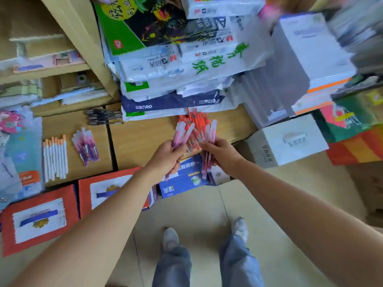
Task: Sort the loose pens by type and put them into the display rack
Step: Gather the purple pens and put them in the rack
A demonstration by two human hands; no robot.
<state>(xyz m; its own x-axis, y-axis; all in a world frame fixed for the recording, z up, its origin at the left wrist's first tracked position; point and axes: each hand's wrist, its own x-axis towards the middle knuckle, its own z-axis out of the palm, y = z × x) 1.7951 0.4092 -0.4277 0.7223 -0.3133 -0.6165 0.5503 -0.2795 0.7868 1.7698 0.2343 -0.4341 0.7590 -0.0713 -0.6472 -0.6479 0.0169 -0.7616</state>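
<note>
The loose pens are partly sorted. The left hand [167, 156] grips a few pink-and-white pens [182, 131] fanned upward, and the right hand [219, 154] grips a second bunch [212, 129] of the same look. Both are held over the orange pile [196, 119], which lies unsorted on a brown carton [141, 139].

To the left, on a neighbouring carton, three groups lie apart — white pens with orange caps [55, 158] in a row, purple-pink pens [86, 146] in a loose fan, dark pens [103, 117] farther back. No display rack can be made out, so by my judgement the racking is all yet to do.

The pens are slim, smooth plastic sticks and the cartons are matte cardboard. Behind the pile stand glossy wrapped paper reams [176, 65] — slumped and creased.
</note>
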